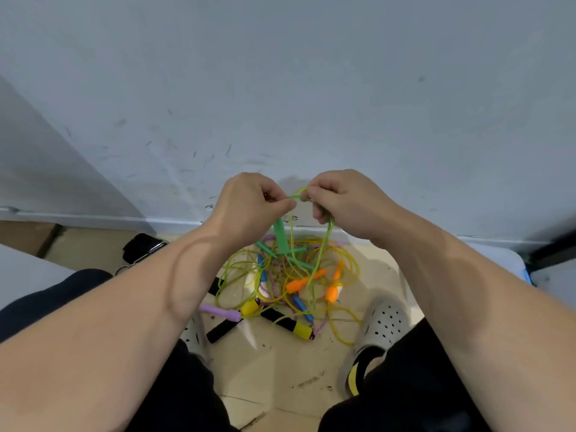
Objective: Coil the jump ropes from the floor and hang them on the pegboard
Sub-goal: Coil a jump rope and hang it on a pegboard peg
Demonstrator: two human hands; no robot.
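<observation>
A tangle of jump ropes [280, 285] lies on the tiled floor between my feet, with green, orange, blue, purple and black-and-yellow handles. Both hands are raised above the pile, in front of the wall. My left hand [252, 204] pinches a yellow-green rope [324, 244], and a green handle [279, 233] hangs just below it. My right hand [339, 201] grips the same rope, with loops of it gathered in the curled fingers. Strands trail down from both hands into the pile. No pegboard is in view.
A scuffed white wall [280, 88] rises straight ahead, with a baseboard at floor level. A black strap with metal clips [140, 247] lies on the floor at left. My grey perforated shoes [383, 322] flank the pile. White furniture edges stand at far left and far right.
</observation>
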